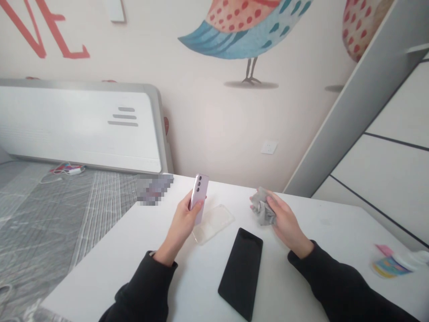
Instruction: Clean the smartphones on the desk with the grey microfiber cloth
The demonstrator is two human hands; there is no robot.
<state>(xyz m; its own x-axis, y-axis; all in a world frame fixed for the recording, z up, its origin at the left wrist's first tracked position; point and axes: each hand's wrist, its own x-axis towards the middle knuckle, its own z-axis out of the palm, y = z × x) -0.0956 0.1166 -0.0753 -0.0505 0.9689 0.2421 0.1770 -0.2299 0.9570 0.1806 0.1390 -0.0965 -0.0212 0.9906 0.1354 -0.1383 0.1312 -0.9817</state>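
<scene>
A pale lilac smartphone (200, 193) stands nearly upright in my left hand (185, 220), its back with a column of camera lenses turned toward me. My right hand (284, 220) is closed around a crumpled grey cloth (262, 208), held above the table and apart from the phone. Behind and below the phone, a clear phone case (216, 223) lies on the white table (134, 255). Nearer to me, between my forearms, rests a black tablet (241, 270) with its dark screen up.
At the right side of the table is a white bottle (395, 264) with a coloured label, beside a small pink item (384, 249). A wall with a socket (269, 147) borders the far edge. A bed with striped grey bedding (97, 205) lies to the left, a cabinet (385, 152) to the right.
</scene>
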